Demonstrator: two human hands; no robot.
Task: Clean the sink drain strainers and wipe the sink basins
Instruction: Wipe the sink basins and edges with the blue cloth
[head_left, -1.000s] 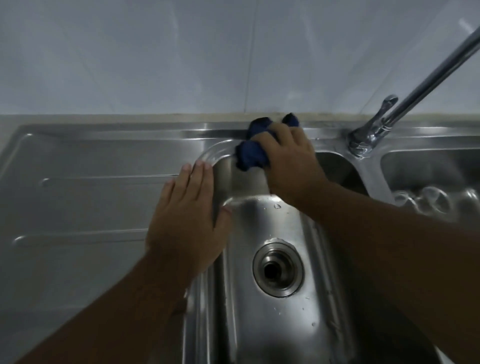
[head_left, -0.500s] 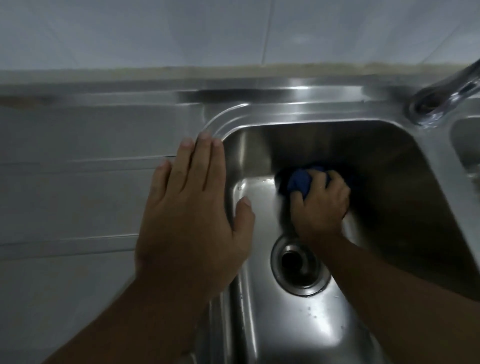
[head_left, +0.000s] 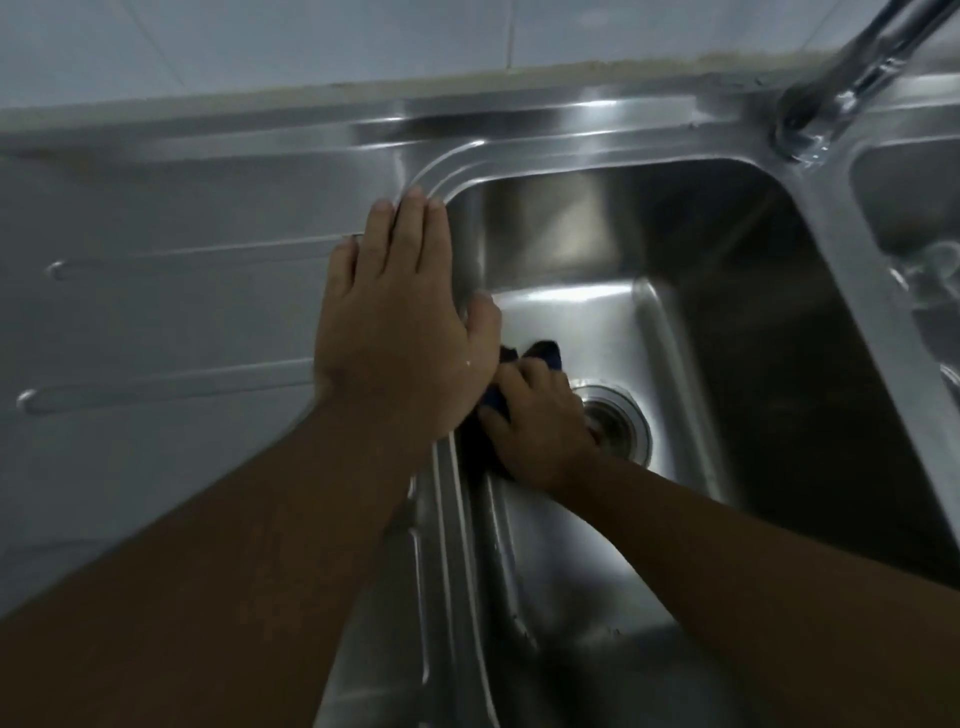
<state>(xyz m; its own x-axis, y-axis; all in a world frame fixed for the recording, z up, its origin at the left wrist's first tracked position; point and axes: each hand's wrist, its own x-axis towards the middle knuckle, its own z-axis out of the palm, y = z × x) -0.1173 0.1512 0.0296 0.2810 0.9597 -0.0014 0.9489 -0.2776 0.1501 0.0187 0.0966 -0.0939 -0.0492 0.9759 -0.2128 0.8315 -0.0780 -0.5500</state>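
Wiping step: right hand (head_left: 540, 426) clutches the blue cloth (head_left: 543, 353) beside the drain (head_left: 615, 423); left hand (head_left: 400, 322) lies flat, empty. Next, probably the basin (head_left: 727, 322) walls.

chrome tap (head_left: 852, 78), tiled wall (head_left: 260, 41), ridged drainboard (head_left: 156, 312)

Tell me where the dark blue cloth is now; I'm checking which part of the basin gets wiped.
The dark blue cloth is bunched under the right hand on the steel basin floor, between the round metal drain and the basin's left wall.
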